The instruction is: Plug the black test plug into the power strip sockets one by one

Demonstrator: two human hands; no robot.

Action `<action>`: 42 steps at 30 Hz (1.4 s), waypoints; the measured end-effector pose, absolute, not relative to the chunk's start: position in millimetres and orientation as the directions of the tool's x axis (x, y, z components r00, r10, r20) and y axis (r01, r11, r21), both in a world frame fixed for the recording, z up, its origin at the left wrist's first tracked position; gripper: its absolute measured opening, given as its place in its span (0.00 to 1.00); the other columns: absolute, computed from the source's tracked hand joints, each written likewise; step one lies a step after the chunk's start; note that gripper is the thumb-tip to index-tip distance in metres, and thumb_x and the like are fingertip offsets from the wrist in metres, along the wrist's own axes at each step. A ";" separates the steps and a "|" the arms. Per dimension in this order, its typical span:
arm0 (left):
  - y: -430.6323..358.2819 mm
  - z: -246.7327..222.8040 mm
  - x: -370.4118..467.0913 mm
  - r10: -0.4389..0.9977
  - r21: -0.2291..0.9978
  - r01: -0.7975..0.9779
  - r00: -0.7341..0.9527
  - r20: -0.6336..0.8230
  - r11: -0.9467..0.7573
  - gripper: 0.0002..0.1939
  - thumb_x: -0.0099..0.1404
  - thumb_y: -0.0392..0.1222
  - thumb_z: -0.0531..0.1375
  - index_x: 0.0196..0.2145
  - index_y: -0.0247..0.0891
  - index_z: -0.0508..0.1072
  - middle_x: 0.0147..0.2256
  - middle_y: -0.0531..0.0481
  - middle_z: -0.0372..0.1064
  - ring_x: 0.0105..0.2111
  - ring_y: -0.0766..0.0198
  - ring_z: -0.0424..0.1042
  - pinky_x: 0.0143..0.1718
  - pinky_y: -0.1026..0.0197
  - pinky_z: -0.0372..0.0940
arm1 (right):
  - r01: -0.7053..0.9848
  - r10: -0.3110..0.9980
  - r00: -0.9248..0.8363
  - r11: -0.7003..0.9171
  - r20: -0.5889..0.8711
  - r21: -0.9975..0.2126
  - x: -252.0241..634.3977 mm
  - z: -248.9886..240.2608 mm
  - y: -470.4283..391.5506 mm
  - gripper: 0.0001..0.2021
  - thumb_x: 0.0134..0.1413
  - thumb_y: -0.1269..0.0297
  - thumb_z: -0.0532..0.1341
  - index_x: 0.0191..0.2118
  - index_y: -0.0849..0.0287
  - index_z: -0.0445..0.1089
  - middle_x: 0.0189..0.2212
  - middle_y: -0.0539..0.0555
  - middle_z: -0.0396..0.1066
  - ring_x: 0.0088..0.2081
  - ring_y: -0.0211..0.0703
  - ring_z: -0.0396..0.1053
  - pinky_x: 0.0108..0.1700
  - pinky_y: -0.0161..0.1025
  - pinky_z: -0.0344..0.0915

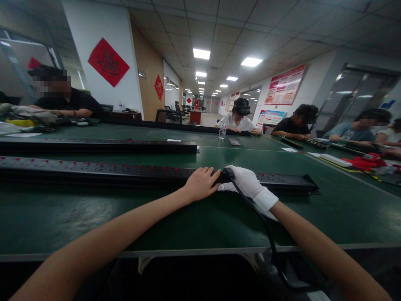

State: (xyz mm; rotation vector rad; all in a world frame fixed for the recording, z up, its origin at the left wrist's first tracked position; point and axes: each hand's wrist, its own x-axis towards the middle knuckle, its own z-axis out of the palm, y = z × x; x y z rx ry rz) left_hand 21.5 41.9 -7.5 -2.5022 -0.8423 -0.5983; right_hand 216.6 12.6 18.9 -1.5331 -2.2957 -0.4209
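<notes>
A long black power strip with a row of sockets and small red parts lies across the table before me. My left hand, bare, grips the strip from above, its fingers over the top and its thumb close to the plug. Beside it my right hand, in a white glove, is closed around a black plug that sits at the strip's sockets. Whether the plug is fully in cannot be made out. From it a black cable runs down past my right wrist and over the table's front edge.
A second black power strip lies behind on the left, and another long dark bar at the far edge. A water bottle stands on the green table. Several people sit around it. Red items lie at the right.
</notes>
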 end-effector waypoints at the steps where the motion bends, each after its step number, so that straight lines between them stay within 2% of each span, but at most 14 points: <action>1: 41.7 -7.4 21.4 0.456 -0.259 0.643 0.721 0.521 -0.721 0.24 0.65 0.50 0.45 0.53 0.33 0.59 0.44 0.39 0.64 0.45 0.53 0.64 0.42 0.54 0.59 | 0.928 0.825 -0.353 0.370 0.441 0.052 216.7 18.9 12.7 0.30 0.41 0.37 0.57 0.44 0.56 0.64 0.36 0.57 0.71 0.38 0.46 0.69 0.37 0.37 0.61; 30: 42.3 -7.5 20.5 0.459 -0.255 0.638 0.726 0.512 -0.726 0.24 0.65 0.50 0.45 0.54 0.33 0.58 0.45 0.39 0.63 0.45 0.53 0.64 0.42 0.54 0.59 | 0.923 0.822 -0.373 0.374 0.431 0.085 220.5 19.9 13.9 0.30 0.43 0.36 0.54 0.44 0.56 0.64 0.36 0.56 0.71 0.36 0.46 0.70 0.33 0.35 0.60; 42: 41.5 -7.4 21.5 0.460 -0.256 0.636 0.730 0.505 -0.728 0.24 0.65 0.49 0.45 0.54 0.33 0.57 0.46 0.39 0.63 0.46 0.53 0.63 0.42 0.54 0.60 | 0.928 0.834 -0.357 0.369 0.420 0.056 222.8 22.0 12.7 0.30 0.45 0.37 0.55 0.46 0.55 0.63 0.37 0.56 0.71 0.37 0.46 0.70 0.35 0.36 0.61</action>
